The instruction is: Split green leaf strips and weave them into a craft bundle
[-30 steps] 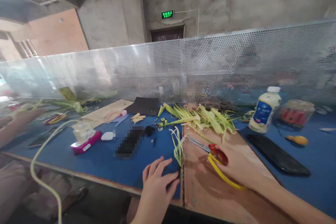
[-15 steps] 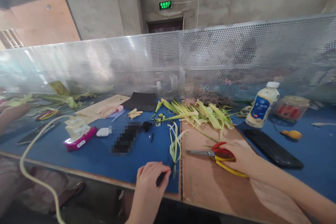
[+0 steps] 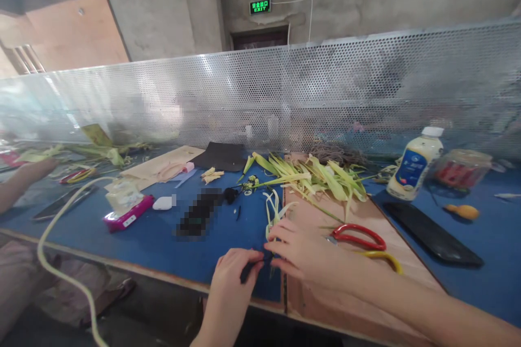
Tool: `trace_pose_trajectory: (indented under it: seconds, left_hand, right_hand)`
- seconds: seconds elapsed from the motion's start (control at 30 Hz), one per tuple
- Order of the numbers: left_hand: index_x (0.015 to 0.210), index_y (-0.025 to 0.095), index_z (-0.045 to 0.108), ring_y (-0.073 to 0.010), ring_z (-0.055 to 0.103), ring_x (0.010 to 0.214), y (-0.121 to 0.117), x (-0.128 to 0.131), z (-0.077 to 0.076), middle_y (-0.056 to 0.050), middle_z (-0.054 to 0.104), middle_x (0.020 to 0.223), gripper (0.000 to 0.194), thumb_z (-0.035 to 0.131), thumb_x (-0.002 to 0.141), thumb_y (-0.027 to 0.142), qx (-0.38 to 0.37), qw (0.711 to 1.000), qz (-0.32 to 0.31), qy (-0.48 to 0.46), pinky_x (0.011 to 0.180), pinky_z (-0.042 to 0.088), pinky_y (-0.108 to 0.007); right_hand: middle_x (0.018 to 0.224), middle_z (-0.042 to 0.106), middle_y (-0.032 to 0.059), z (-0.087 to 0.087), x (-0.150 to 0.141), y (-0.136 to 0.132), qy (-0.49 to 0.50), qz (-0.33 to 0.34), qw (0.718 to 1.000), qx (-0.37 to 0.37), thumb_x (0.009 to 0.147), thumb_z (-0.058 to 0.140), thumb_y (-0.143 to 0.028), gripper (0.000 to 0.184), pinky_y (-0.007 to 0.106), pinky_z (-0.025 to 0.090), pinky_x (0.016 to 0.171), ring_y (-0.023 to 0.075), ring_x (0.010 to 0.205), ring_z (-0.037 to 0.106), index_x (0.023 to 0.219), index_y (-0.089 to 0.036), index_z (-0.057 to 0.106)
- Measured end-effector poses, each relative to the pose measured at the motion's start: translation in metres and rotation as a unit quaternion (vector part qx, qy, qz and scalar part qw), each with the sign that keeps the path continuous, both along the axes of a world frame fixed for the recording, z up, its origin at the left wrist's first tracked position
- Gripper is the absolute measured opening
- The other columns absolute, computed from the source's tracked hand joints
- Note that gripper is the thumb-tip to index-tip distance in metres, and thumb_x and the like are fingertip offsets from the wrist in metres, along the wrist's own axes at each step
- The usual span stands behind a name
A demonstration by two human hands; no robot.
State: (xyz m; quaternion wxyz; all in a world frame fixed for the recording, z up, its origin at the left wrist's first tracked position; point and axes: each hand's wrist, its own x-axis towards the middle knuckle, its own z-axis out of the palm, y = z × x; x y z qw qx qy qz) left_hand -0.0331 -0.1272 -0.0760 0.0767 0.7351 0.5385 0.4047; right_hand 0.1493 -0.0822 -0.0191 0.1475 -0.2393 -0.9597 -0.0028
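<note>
My left hand (image 3: 236, 287) is closed in a pinch at the table's near edge, on the dark lower end of a bundle of pale green husk strips (image 3: 270, 211). The strips fan upward, away from me. From the right, my right hand (image 3: 299, 246) reaches over the bundle's base, its fingers apart and the tips close to my left fingertips. Whether they touch the strips is hard to see. Scissors (image 3: 360, 232) with one red and one yellow handle lie on the brown board, partly hidden behind my right forearm.
Loose corn husks (image 3: 325, 179) are heaped behind the board (image 3: 321, 295). To the right are a white-capped bottle (image 3: 414, 168), a black phone (image 3: 433, 233) and a jar (image 3: 464, 171). On the left are a magenta box (image 3: 128, 214), a pale cable (image 3: 43, 236) and another person's arm (image 3: 28, 184).
My right hand has let go of the scissors and moved left to the husk strips. The scissors now lie on the board. My left hand keeps its pinch in nearly the same place.
</note>
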Motion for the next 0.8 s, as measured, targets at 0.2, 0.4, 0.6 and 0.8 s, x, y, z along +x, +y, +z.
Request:
trace_pose_trajectory:
  seconds: [0.2,0.4,0.6,0.8]
  left_hand:
    - [0.079,0.020,0.062,-0.0149,0.061,0.076,0.003,-0.001,0.005,-0.001,0.066,0.080,0.016,0.053,0.073,0.008,0.001,0.998,-0.013,-0.059,0.069,0.049,-0.025]
    - [0.079,0.021,0.061,-0.0134,0.061,0.074,0.005,-0.001,0.004,0.000,0.065,0.077,0.016,0.053,0.073,0.008,-0.020,0.996,-0.018,-0.085,0.067,0.049,-0.023]
    - [0.086,0.021,0.061,-0.0167,0.060,0.081,0.006,-0.003,0.008,-0.003,0.065,0.085,0.023,0.051,0.071,0.006,-0.016,0.998,-0.026,-0.046,0.072,0.050,-0.029]
    - [0.098,0.018,0.062,-0.0236,0.055,0.099,0.004,-0.010,0.008,-0.009,0.061,0.105,0.031,0.064,0.067,0.017,-0.024,0.998,-0.041,0.042,0.086,0.046,-0.040]
  right_hand:
    - [0.090,0.061,0.0069,-0.011,-0.014,0.023,0.052,0.077,0.994,-0.066,0.080,0.056,-0.022,0.013,0.027,0.042,0.081,0.0162,0.091,0.047,0.086,-0.014,0.064]
    - [0.089,0.061,0.0061,-0.018,-0.014,0.023,0.089,0.072,0.986,-0.120,0.082,0.054,-0.020,0.012,0.028,0.042,0.081,0.0163,0.089,0.048,0.084,-0.016,0.065]
    - [0.082,0.061,0.0047,-0.020,-0.017,0.020,0.112,0.063,0.985,-0.114,0.079,0.053,-0.014,0.012,0.028,0.042,0.079,0.0156,0.084,0.048,0.075,-0.016,0.064]
    - [0.083,0.063,0.0022,-0.024,-0.017,0.020,0.100,0.035,0.989,-0.108,0.079,0.056,-0.017,0.008,0.031,0.038,0.081,0.0157,0.086,0.047,0.076,-0.018,0.064]
